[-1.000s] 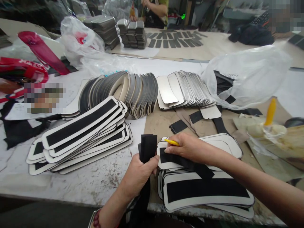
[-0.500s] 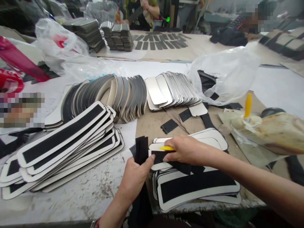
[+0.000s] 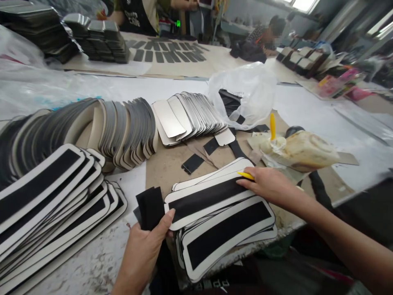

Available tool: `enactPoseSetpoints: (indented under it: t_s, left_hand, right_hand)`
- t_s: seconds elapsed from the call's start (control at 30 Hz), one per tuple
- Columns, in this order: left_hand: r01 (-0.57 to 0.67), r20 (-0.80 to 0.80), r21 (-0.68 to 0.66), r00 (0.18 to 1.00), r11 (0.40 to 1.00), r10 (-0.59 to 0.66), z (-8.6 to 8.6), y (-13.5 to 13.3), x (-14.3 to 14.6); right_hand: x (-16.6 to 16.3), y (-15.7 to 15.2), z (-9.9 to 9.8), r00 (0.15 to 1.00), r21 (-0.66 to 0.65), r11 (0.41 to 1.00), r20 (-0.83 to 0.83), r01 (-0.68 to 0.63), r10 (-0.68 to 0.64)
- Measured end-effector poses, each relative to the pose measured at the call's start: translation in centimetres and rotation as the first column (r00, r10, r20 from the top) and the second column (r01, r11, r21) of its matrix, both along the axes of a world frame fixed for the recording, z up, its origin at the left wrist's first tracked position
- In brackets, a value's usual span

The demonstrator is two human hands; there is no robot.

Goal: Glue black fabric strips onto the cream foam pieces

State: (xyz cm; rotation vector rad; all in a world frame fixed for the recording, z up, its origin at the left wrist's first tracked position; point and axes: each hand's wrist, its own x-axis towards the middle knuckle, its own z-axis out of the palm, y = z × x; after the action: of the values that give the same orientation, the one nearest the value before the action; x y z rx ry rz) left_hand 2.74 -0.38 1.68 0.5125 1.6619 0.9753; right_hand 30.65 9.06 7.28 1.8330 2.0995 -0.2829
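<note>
My left hand (image 3: pixel 143 248) grips a bundle of black fabric strips (image 3: pixel 150 207). Its thumb rests on the left end of a long white panel (image 3: pixel 181 224). A black strip (image 3: pixel 205 194) lies lengthwise along that panel. Near the strip's right end, my right hand (image 3: pixel 268 184) is closed on a yellow pointed tool (image 3: pixel 246 175), its fingers touching the panel. More white panels lie beneath, and in front is a panel with a black strip (image 3: pixel 230 233) on it. To the left sits a pile of similar strip-covered panels (image 3: pixel 89 194).
Curved grey and beige pieces (image 3: pixel 132 131) stand in a row behind, beside a fanned stack of white panels (image 3: pixel 196 114). A plastic bag (image 3: pixel 258 94) holds black pieces. Another yellow handle (image 3: pixel 272 126) sticks out of a stained container (image 3: pixel 310 149). People work at the far table (image 3: pixel 172 71).
My right hand has moved right along the panel, and the black strip now lies flat along its length. The view has swung right, shifting the table's contents leftward.
</note>
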Motion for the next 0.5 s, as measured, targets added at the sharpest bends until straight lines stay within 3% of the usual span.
enactPoseSetpoints:
  t_s: [0.27,0.5]
  left_hand:
    - [-0.119,0.049,-0.061,0.991,0.991,0.122,1.08,0.53,0.91]
    - [-0.137,0.074,-0.068,0.987,0.988,0.142,0.33,0.4,0.71]
  right_hand:
    - [-0.44,-0.21,-0.61,0.999,0.003,1.0,0.029,0.023,-0.023]
    - [-0.76,-0.11,-0.83,1.0,0.015,1.0,0.024,0.015,-0.015]
